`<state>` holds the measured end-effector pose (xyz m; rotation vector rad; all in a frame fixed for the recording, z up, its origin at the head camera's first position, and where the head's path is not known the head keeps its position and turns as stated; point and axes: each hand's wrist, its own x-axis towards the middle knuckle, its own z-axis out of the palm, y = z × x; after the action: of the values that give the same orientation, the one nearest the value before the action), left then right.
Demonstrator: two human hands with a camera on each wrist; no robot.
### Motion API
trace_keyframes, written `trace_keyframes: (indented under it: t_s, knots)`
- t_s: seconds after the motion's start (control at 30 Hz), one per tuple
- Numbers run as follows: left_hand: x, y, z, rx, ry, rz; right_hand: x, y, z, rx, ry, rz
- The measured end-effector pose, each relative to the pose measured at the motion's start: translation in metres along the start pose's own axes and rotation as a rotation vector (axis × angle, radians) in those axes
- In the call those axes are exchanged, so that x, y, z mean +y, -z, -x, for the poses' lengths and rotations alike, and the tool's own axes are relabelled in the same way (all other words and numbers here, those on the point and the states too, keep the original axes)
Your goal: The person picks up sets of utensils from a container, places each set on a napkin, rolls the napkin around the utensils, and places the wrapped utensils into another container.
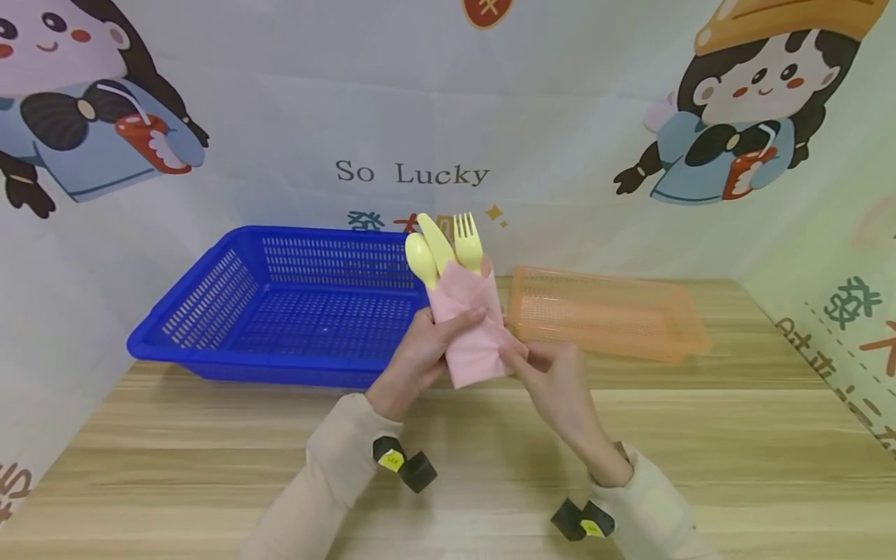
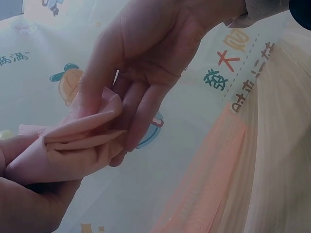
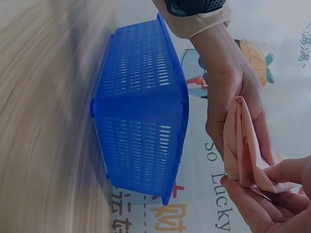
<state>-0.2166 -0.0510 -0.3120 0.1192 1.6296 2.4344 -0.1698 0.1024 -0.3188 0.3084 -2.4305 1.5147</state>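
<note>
A folded pink napkin [image 1: 476, 342] is wrapped round a pale yellow plastic spoon [image 1: 420, 257], knife [image 1: 435, 241] and fork [image 1: 467, 245], whose heads stick out of its top. My left hand [image 1: 423, 350] grips the bundle from its left side, thumb across the front. At the lower right edge my right hand [image 1: 556, 381] pinches a corner of the napkin between thumb and fingers. In the left wrist view the right hand [image 2: 146, 53] holds loose folds of the napkin [image 2: 73, 150]. The right wrist view shows the napkin's [image 3: 240, 145] open folded end between both hands.
A blue perforated plastic basket [image 1: 280, 365] stands on the wooden table [image 1: 490, 482] behind my left hand. To the right lies a shallow orange basket [image 1: 609, 311]. A printed cloth [image 1: 294, 124] with cartoon figures hangs behind the table.
</note>
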Motion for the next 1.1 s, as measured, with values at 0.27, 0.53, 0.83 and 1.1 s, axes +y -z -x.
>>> trace_keyframes:
  t_s: [0.27, 0.53, 0.83, 1.1]
  knots:
    - [0.0016, 0.0016, 0.0017, 0.001, -0.022, -0.012, 0.0021, -0.0032, -0.0004, 0.039, 0.017, 0.009]
    - [0.0038, 0.006, 0.0021, -0.06, -0.002, -0.05, 0.0023, -0.0015, -0.0061, 0.023, -0.014, -0.045]
    - [0.0052, 0.006, 0.0025, -0.06, -0.003, -0.08, 0.0006, -0.0026, -0.0054, 0.049, -0.012, -0.054]
    - [0.0063, 0.0053, 0.0026, -0.069, -0.012, -0.084, -0.0022, -0.0037, -0.0029, 0.067, -0.01, -0.076]
